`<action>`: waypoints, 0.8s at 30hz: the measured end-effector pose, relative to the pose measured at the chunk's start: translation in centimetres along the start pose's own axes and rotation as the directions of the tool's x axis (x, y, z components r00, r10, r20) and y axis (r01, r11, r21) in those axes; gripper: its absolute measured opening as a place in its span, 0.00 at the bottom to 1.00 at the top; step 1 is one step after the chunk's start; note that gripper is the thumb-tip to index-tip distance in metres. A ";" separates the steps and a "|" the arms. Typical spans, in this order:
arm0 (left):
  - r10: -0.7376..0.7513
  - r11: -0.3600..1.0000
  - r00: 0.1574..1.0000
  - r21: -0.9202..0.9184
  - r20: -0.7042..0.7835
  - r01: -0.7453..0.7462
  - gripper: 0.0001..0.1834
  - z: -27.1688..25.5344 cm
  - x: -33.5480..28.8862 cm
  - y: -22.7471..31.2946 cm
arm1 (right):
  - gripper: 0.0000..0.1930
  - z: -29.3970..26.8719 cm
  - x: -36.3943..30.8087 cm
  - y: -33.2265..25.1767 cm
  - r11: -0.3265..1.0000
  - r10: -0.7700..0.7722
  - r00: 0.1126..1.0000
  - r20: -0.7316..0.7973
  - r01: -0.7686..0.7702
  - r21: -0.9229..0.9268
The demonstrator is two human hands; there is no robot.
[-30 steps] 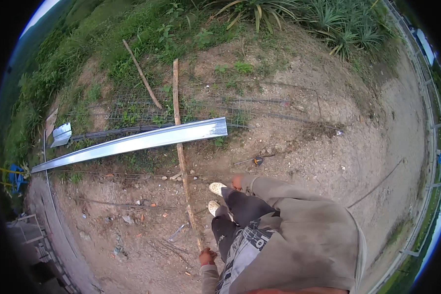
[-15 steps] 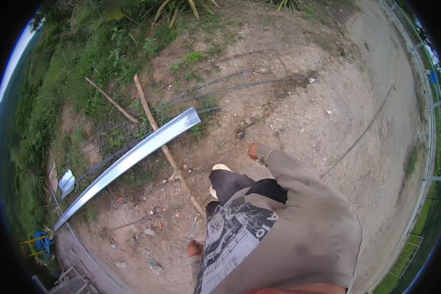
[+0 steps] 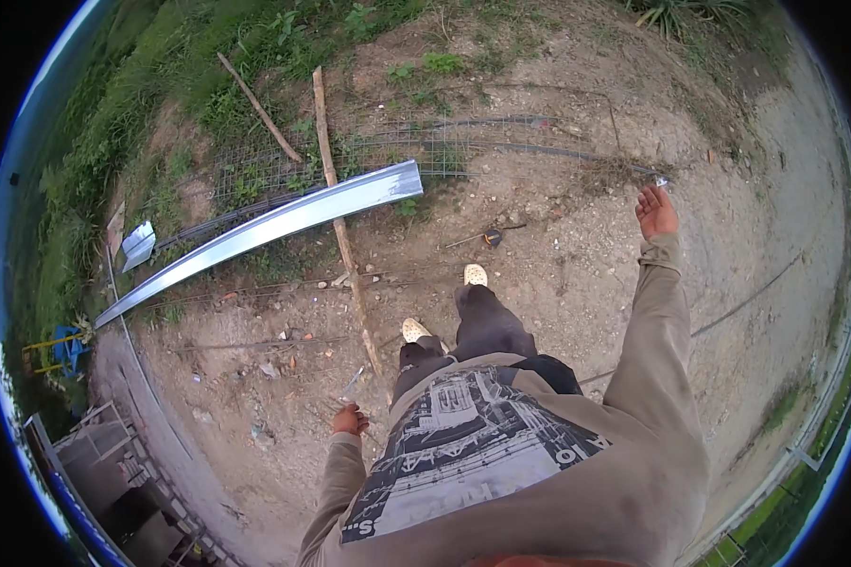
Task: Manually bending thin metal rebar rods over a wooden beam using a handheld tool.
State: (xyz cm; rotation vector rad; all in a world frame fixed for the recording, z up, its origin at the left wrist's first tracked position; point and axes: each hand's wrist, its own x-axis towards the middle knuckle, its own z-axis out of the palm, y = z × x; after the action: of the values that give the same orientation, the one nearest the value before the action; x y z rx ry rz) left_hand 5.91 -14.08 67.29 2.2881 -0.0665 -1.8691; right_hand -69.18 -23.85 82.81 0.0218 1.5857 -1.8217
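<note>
My right hand (image 3: 655, 213) is raised out to the right, its fingers loosely bent and apart from the thumb, with nothing seen in it. Low on the left, my left hand (image 3: 350, 419) is closed with curled fingers. A thin, pale, stick-like item (image 3: 354, 381) shows just beyond it; whether I grip it or it lies on the ground, I cannot tell. Ahead to the left, a long shiny metal channel (image 3: 265, 227) rests across a wooden pole (image 3: 342, 246). A small black and yellow tape measure-like object (image 3: 492, 238) lies on the dirt ahead of my feet.
Wire mesh (image 3: 444, 151) and thin rods lie on the ground beyond the channel. A shorter stick (image 3: 260, 109) is near the grass. At the left are a bent metal sheet piece (image 3: 139, 246) and a blue and yellow object (image 3: 66, 350). A dark cable (image 3: 747, 307) crosses the dirt at right.
My right arm has swung outward and forward, and its hand has opened from a closed curl. My view has turned, and both feet now show. The metal channel stays on the pole.
</note>
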 end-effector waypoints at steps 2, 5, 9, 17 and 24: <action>0.035 0.997 0.999 -0.074 0.031 -0.033 0.11 1.8 -1.1 1.0 | 0.17 0.2 2.3 -1.0 0.947 -0.009 0.999 -0.033 -0.002 -0.321; 0.061 0.991 0.998 -0.120 0.030 -0.057 0.09 6.3 -2.6 3.4 | 0.15 0.3 4.1 2.6 0.601 0.106 0.994 0.003 -0.062 -0.797; 0.172 0.985 0.984 -0.025 0.049 -0.171 0.10 12.1 -5.0 5.6 | 0.11 -1.4 4.1 10.6 0.222 0.478 0.877 0.052 -0.063 -0.973; 0.266 0.964 0.963 0.004 -0.036 -0.266 0.11 16.5 -7.5 6.1 | 0.10 -5.7 5.8 14.4 0.096 0.640 0.757 -0.132 -0.249 -0.964; 0.043 0.993 0.998 -0.110 -0.035 -0.046 0.09 15.2 -6.9 5.0 | 0.11 -1.7 8.2 12.0 0.274 0.609 0.793 -0.029 -0.245 -0.930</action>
State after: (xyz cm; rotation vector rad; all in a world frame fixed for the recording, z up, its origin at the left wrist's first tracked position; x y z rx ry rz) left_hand -9.89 -19.67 71.94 2.2237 -0.0090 -1.7673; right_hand -69.90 -26.27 68.44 -0.3174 1.8577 -0.2920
